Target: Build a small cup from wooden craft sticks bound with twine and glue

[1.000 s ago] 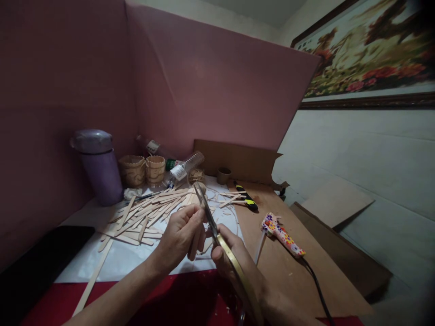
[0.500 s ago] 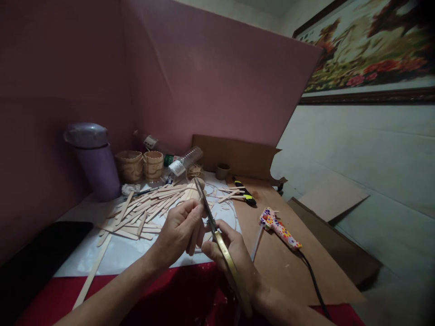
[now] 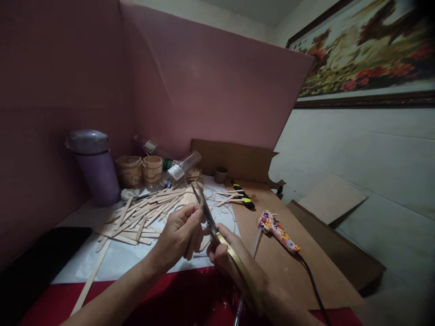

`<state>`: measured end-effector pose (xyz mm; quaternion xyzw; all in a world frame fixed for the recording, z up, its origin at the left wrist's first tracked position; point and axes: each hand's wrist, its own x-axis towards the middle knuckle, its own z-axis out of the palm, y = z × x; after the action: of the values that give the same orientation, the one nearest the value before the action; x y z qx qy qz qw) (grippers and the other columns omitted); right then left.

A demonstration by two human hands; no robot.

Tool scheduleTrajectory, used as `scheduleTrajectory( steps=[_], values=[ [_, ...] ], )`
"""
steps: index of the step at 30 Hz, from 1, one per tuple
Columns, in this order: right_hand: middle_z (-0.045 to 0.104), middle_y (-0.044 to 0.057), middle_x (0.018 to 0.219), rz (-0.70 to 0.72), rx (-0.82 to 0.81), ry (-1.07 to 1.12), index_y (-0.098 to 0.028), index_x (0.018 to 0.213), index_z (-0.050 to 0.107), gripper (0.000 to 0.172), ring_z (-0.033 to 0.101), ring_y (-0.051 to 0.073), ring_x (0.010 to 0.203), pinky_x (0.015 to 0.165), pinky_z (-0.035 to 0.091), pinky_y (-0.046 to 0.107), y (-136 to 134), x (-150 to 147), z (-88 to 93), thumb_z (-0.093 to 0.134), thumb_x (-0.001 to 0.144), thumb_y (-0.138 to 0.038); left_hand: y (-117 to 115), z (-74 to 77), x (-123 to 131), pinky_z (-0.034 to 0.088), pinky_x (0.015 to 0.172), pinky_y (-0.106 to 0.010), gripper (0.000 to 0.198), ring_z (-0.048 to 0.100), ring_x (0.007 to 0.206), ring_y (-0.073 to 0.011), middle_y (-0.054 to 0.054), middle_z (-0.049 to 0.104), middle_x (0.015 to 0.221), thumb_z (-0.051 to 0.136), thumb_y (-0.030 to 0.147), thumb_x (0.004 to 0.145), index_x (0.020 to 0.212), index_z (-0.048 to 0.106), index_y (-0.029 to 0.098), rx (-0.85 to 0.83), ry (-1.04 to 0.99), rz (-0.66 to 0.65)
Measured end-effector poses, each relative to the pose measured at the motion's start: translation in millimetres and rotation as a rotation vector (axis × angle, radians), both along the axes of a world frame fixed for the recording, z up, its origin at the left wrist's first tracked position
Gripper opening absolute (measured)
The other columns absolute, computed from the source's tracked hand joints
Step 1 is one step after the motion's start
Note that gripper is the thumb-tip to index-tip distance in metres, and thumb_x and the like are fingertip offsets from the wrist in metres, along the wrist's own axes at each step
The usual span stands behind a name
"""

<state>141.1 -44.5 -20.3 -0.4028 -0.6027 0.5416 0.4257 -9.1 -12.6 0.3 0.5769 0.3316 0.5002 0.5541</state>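
Note:
My right hand [image 3: 234, 253] is wrapped around the gold handles of a pair of scissors [image 3: 208, 210], whose dark blades point up and away with their tips slightly apart. Beside the blades, my left hand [image 3: 181, 231] is closed in a pinch on what looks like a wooden craft stick [image 3: 201, 209]; only a small pale end shows, and the fingers cover the rest. A loose pile of wooden craft sticks [image 3: 149, 213] lies on the white sheet [image 3: 81, 262] beyond my left hand. Small offcuts are scattered past the scissors.
A floral glue gun [image 3: 278, 232] with a black cord lies on the brown board [image 3: 306, 271] at right. Behind it are a black-yellow utility knife [image 3: 243, 194] and a small pot [image 3: 220, 174]. Carved cups [image 3: 152, 171], plastic bottles [image 3: 183, 166] and a purple tumbler [image 3: 97, 172] stand or lie toward the back left.
The scissor blades have parted a little at the tips, and my right hand has shifted slightly on the handles. My left hand keeps its pinch close to the blades. The view has tilted slightly.

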Motion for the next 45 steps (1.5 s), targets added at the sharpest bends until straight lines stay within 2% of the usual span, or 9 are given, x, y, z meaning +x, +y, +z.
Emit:
scheduleTrajectory(
  steps=[4,9,11,17,22,28,38,41,45],
  values=[
    [0.053,-0.003,0.069,0.049,-0.028,0.043,-0.019,0.108,0.048,0.067,0.033,0.006,0.048,0.042,0.024,0.019,-1,-1,-1.4,0.064,0.071,-0.072,3,-1.9,0,0.023,0.03,-0.018,0.044,0.036,0.025,-0.0074,0.005,0.048,0.034,0.055,0.059,0.085,0.068,0.047,0.019,-0.017,-0.001,-0.034],
    [0.038,-0.009,0.056,0.03,-0.002,0.046,-0.02,0.097,0.054,0.064,0.026,0.006,0.046,0.042,0.023,0.02,-1,-4,-1.4,0.061,0.07,-0.077,3,-2.4,0,0.026,0.032,-0.018,0.044,0.039,0.026,-0.0077,0.004,0.049,0.035,0.057,0.058,0.083,0.065,0.045,0.02,-0.018,-0.003,-0.029],
    [0.04,-0.008,0.059,0.004,0.027,0.043,-0.02,0.092,0.053,0.063,0.028,0.006,0.049,0.044,0.025,0.02,-1,-5,-0.4,0.063,0.068,-0.078,2,-3.3,1,0.027,0.033,-0.019,0.043,0.038,0.026,-0.0076,0.004,0.05,0.035,0.056,0.057,0.085,0.067,0.047,0.019,-0.012,-0.006,-0.041],
    [0.048,-0.004,0.071,-0.019,0.091,0.015,-0.018,0.089,0.052,0.057,0.037,0.01,0.062,0.056,0.032,0.022,1,-5,-6.7,0.068,0.072,-0.07,3,-6.9,2,0.046,0.051,-0.026,0.035,0.041,0.029,-0.0086,0.006,0.046,0.032,0.055,0.047,0.089,0.07,0.05,0.019,0.003,-0.066,-0.044],
    [0.046,-0.005,0.07,-0.044,0.105,-0.003,-0.018,0.09,0.052,0.049,0.034,0.01,0.064,0.058,0.03,0.024,1,-5,-10.2,0.07,0.076,-0.061,2,-9.1,1,0.043,0.049,-0.023,0.034,0.037,0.026,-0.0064,0.007,0.048,0.033,0.051,0.045,0.093,0.071,0.051,0.018,0.006,-0.052,-0.058],
    [0.051,-0.004,0.073,-0.073,0.065,0.011,-0.018,0.087,0.052,0.043,0.039,0.011,0.066,0.061,0.034,0.024,-3,-10,0.8,0.073,0.076,-0.054,3,-9.1,0,0.035,0.043,-0.02,0.034,0.041,0.033,-0.0061,0.004,0.054,0.042,0.052,0.044,0.092,0.071,0.051,0.017,0.017,-0.011,-0.014],
    [0.051,-0.003,0.073,-0.05,0.101,0.022,-0.018,0.09,0.055,0.053,0.04,0.011,0.063,0.056,0.036,0.023,3,-7,-6.6,0.071,0.07,-0.065,5,-7.7,1,0.038,0.042,-0.02,0.034,0.045,0.035,-0.0085,0.003,0.055,0.043,0.057,0.047,0.088,0.071,0.052,0.018,-0.021,-0.057,-0.022],
    [0.044,-0.006,0.063,-0.042,0.046,0.024,-0.019,0.094,0.054,0.052,0.036,0.009,0.054,0.049,0.033,0.021,6,-7,-8.3,0.072,0.07,-0.061,7,-9.7,2,0.03,0.035,-0.019,0.036,0.042,0.03,-0.0087,0.004,0.051,0.038,0.057,0.05,0.087,0.073,0.052,0.018,-0.052,-0.061,-0.039],
    [0.034,-0.01,0.054,-0.035,-0.011,0.035,-0.021,0.094,0.052,0.048,0.031,0.008,0.048,0.046,0.03,0.02,4,-8,-4.0,0.071,0.072,-0.06,8,-11.1,2,0.036,0.038,-0.02,0.039,0.042,0.03,-0.0086,0.005,0.05,0.036,0.06,0.053,0.083,0.07,0.049,0.019,-0.072,-0.078,-0.043]
  ],
)
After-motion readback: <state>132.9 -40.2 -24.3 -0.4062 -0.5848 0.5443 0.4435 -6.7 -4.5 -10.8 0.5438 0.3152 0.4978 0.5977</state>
